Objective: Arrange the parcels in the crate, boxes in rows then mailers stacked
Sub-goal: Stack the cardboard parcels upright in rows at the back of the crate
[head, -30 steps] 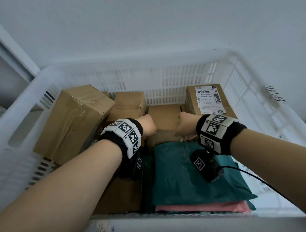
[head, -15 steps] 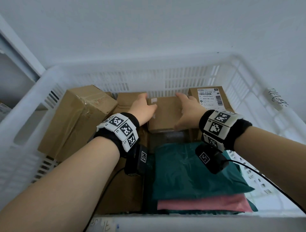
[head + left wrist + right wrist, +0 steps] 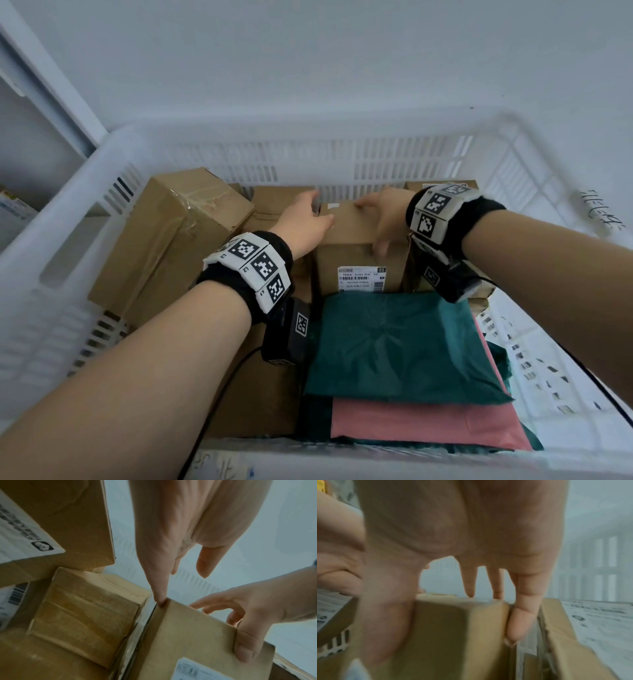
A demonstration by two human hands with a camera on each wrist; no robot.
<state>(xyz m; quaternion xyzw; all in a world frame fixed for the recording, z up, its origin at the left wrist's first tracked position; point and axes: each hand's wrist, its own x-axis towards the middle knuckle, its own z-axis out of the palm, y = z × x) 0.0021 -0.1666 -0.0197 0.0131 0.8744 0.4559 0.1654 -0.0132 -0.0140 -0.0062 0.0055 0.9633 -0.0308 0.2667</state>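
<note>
A small brown box (image 3: 356, 253) (image 3: 188, 635) (image 3: 453, 628) stands in the back row of the white crate (image 3: 239, 137), its label facing me. My right hand (image 3: 380, 219) (image 3: 257, 608) (image 3: 471, 534) grips it, thumb on the front face and fingers over the top. My left hand (image 3: 305, 226) (image 3: 171, 547) has straight fingers along the box's left top corner, one fingertip touching the edge. A teal mailer (image 3: 394, 342) lies on a pink mailer (image 3: 428, 425) in front of the box.
A large taped box (image 3: 164, 236) leans at the crate's left side. Another brown box (image 3: 270, 205) (image 3: 85, 615) sits left of the held one, and a labelled box (image 3: 442, 186) (image 3: 590, 622) on its right. A flat box (image 3: 260, 394) lies at the front left.
The small box has come up from low in the middle and now stands on end in the back row, label toward me. Both hands moved away from me with it.
</note>
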